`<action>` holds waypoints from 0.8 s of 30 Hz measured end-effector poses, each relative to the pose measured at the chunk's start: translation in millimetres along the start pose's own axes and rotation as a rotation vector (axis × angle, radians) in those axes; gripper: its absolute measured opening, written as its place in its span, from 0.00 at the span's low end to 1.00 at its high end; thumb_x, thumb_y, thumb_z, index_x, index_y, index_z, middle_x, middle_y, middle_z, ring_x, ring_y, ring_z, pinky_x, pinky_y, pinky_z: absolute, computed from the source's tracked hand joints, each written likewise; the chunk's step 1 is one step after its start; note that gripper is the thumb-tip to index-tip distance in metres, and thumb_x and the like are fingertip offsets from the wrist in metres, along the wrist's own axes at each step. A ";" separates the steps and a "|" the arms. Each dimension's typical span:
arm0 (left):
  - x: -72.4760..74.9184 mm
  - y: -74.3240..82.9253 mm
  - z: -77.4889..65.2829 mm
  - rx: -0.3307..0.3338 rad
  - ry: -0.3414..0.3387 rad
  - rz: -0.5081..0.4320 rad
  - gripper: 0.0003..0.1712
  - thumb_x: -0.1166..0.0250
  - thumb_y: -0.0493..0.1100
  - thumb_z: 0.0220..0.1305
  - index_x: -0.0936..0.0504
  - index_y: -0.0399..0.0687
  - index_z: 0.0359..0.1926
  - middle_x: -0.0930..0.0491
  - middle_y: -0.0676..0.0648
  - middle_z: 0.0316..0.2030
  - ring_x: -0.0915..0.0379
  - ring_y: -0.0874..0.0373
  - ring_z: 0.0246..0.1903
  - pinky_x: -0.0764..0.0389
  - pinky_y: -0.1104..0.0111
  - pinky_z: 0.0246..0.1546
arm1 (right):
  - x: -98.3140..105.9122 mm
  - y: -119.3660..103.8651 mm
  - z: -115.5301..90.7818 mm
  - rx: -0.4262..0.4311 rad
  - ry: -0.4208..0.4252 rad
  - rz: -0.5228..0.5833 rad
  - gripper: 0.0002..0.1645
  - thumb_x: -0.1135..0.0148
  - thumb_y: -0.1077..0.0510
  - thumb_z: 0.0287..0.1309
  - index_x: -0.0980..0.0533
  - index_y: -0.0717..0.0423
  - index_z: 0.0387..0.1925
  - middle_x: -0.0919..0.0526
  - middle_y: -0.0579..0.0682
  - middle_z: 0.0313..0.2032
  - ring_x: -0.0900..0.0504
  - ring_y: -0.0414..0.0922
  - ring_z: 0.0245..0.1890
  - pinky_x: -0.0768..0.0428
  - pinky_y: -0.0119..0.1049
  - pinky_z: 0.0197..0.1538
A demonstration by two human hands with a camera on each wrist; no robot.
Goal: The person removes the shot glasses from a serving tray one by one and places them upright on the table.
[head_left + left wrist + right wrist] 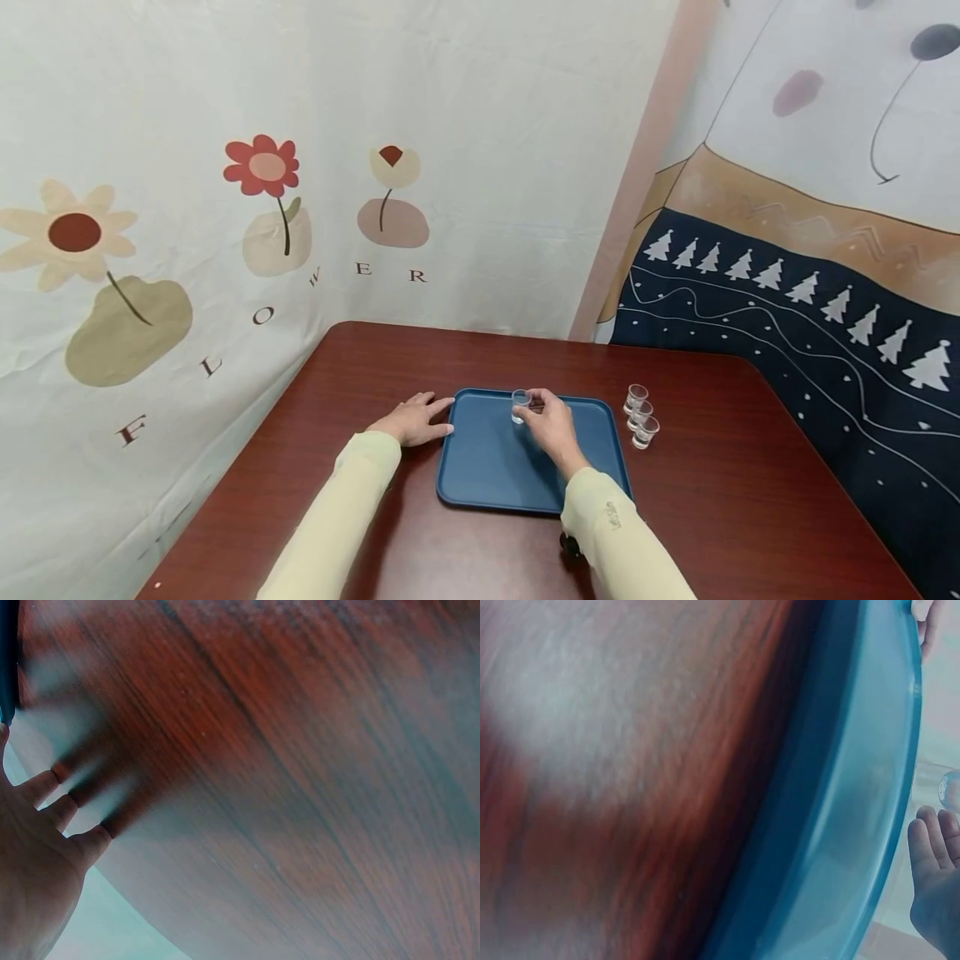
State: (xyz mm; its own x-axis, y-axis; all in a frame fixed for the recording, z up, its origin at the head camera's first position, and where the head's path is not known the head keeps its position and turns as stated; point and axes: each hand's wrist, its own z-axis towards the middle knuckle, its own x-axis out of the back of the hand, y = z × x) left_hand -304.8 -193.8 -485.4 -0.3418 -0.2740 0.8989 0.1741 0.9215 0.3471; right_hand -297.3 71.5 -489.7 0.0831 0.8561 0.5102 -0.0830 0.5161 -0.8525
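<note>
A small clear shot glass (520,403) stands upright over the back middle of the blue tray (480,471), pinched between the thumb and fingers of my right hand (553,429). In the right wrist view, that glass (950,789) shows at the right edge beside the fingertips. My left hand (412,422) lies at the tray's left rim with its fingers spread and thumb pointing toward it. The left wrist view shows the left hand (45,847) low over the wood, next to a dark sliver of the tray rim (7,667).
Right of the tray, three more clear shot glasses stand in a close row: the back one (636,397), the middle one (640,414) and the front one (645,432). All rest on a reddish-brown wooden table (735,500). Printed cloth (487,167) hangs behind the table.
</note>
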 end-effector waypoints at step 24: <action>1.7 0.3 -2.3 -0.004 0.004 -0.036 0.39 0.42 0.59 0.71 0.42 0.58 0.77 0.49 0.36 0.75 0.58 0.39 0.75 0.52 0.43 0.71 | 67.1 23.0 -12.7 0.034 0.072 -0.025 0.25 0.26 0.53 0.55 0.20 0.62 0.51 0.16 0.54 0.40 0.16 0.49 0.41 0.17 0.43 0.43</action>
State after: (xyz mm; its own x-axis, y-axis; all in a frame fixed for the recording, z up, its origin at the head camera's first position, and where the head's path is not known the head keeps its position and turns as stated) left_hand -303.1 -194.6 -483.2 -0.3445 -0.3082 0.8867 0.1651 0.9100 0.3804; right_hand -281.0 140.5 -476.6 0.1563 0.8395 0.5204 -0.1131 0.5387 -0.8349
